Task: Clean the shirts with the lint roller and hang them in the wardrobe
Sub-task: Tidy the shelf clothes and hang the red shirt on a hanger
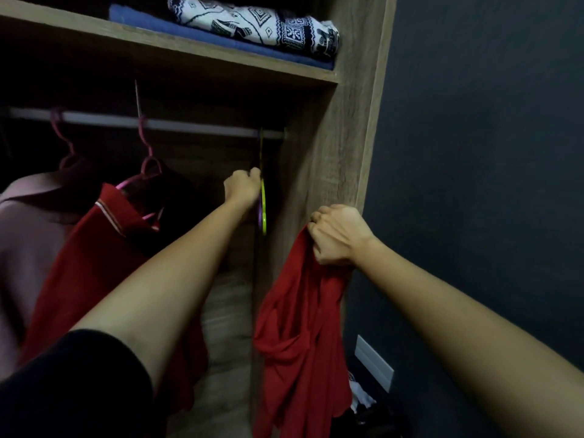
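Observation:
My right hand is closed on a bunched red shirt that hangs down in front of the wardrobe's right side panel. My left hand reaches into the wardrobe and grips a yellow-green hanger that hangs seen edge-on from the right end of the metal rail. A purple hanger seems to sit right behind it. Further left on the rail, a red shirt with a striped collar hangs on a pink hanger. A mauve garment hangs at the far left. No lint roller is in view.
A wooden shelf above the rail holds a folded blue cloth and a black-and-white patterned cloth. The wardrobe's side panel stands right of my left hand. A dark wall with a white outlet plate is at right.

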`<state>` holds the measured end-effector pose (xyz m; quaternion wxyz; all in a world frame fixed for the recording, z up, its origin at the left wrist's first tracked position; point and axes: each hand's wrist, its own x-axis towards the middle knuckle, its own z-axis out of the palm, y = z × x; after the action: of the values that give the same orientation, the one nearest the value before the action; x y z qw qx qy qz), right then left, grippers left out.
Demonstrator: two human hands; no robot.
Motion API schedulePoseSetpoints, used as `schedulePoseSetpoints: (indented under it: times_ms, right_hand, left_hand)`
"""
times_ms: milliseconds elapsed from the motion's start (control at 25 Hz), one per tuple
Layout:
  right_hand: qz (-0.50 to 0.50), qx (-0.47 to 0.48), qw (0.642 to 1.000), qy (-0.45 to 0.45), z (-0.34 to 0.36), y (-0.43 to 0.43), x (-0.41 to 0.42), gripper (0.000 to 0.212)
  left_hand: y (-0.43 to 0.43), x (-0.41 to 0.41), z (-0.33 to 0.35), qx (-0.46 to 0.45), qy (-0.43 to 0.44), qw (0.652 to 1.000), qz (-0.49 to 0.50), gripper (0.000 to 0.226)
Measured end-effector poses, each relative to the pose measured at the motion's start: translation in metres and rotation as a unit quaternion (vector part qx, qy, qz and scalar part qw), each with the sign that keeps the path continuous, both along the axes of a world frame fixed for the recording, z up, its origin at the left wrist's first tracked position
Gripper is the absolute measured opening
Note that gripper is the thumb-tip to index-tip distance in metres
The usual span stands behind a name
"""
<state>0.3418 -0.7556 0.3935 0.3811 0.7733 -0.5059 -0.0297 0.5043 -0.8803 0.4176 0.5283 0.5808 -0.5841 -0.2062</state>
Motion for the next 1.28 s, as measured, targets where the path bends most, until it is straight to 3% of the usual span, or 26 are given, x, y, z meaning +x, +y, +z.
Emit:
schedulePoseSetpoints:
  times_ms: [200, 360, 520, 640, 760, 1000, 1200, 1280]
  right_hand:
    - [0.004, -0.024, 1.0, 0.002, -0.001, -0.002, -0.001, 0.033]
    - [-0.017, -0.024, 1.0, -0.009, -0.004, -0.006, 0.0, 0.028]
    - [-0.001, -0.028, 0.999, -0.018, -0.003, -0.004, 0.0, 0.03]
    - [0.012, -0.029, 0.999, -0.028, -0.003, -0.006, 0.0, 0.034]
    - [0.006, -0.017, 0.999, -0.037, -0.002, -0.007, 0.001, 0.045]
    - [-0.005, -0.013, 1.0, -0.015, -0.008, -0.011, -0.002, 0.026]
    - [0.005, -0.03, 0.999, -0.024, -0.007, -0.01, -0.002, 0.035]
    - [0.011, -0.023, 1.0, -0.015, -0.007, -0.007, -0.002, 0.032]
  left_hand:
    - [-0.008, -0.009, 0.004, 0.016, 0.004, 1.0, 0.016, 0.043]
    - [-0.019, -0.016, 0.005, 0.054, 0.038, 0.997, -0.043, 0.07]
    - [-0.021, -0.035, 0.004, 0.069, 0.129, 0.982, -0.119, 0.031]
    - [-0.025, -0.044, 0.004, 0.066, 0.14, 0.98, -0.125, 0.038]
    - [-0.032, -0.047, 0.002, 0.064, 0.111, 0.985, -0.12, 0.031]
    - [-0.032, -0.049, 0.002, 0.055, 0.133, 0.985, -0.097, 0.014]
    - [-0.04, -0.029, 0.005, 0.036, 0.14, 0.985, -0.091, 0.032]
    - [-0.039, -0.021, 0.005, 0.031, 0.157, 0.982, -0.102, 0.027]
